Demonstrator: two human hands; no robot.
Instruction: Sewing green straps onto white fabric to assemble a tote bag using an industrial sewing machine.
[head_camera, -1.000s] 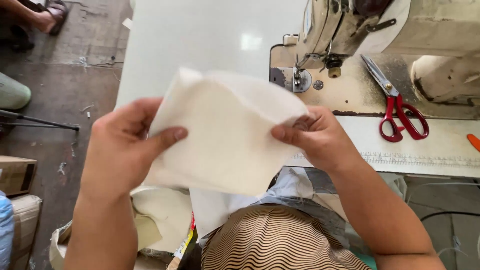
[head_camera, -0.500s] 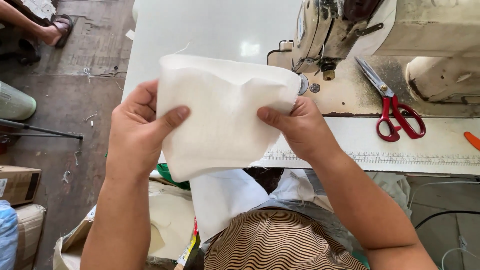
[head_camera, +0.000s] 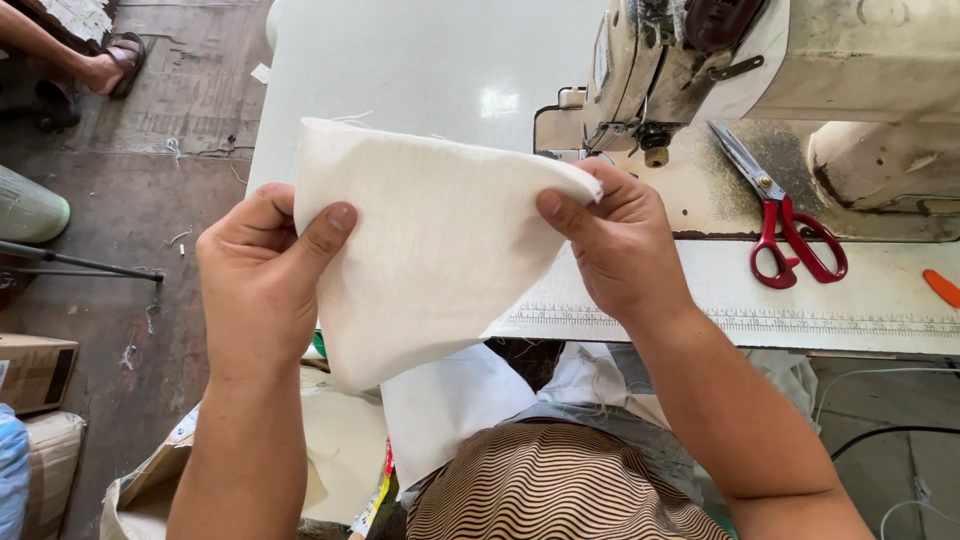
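You hold a folded piece of off-white woven cloth (head_camera: 430, 240) up in the air in front of your chest, over the near edge of the white sewing table (head_camera: 420, 60), with its upper right corner almost at the needle end of the cream-coloured, grimy industrial sewing machine (head_camera: 800, 70). Your left hand (head_camera: 262, 280) pinches the cloth's left edge, thumb on the front face and fingers curled behind it; your right hand (head_camera: 620, 245) grips the right corner the same way, thumb across the front. Both hands are closed on the fabric, neither one slack. This looks like the step of squaring up and checking the folded piece before it goes under the machine; a next move would call for keeping the layers matched at the edges while you lower the cloth flat to the bed. Beyond your right hand lie red-handled steel scissors (head_camera: 785, 225) on the machine bed, well apart from the cloth, and a printed measuring strip (head_camera: 800, 320) runs along the table's front edge
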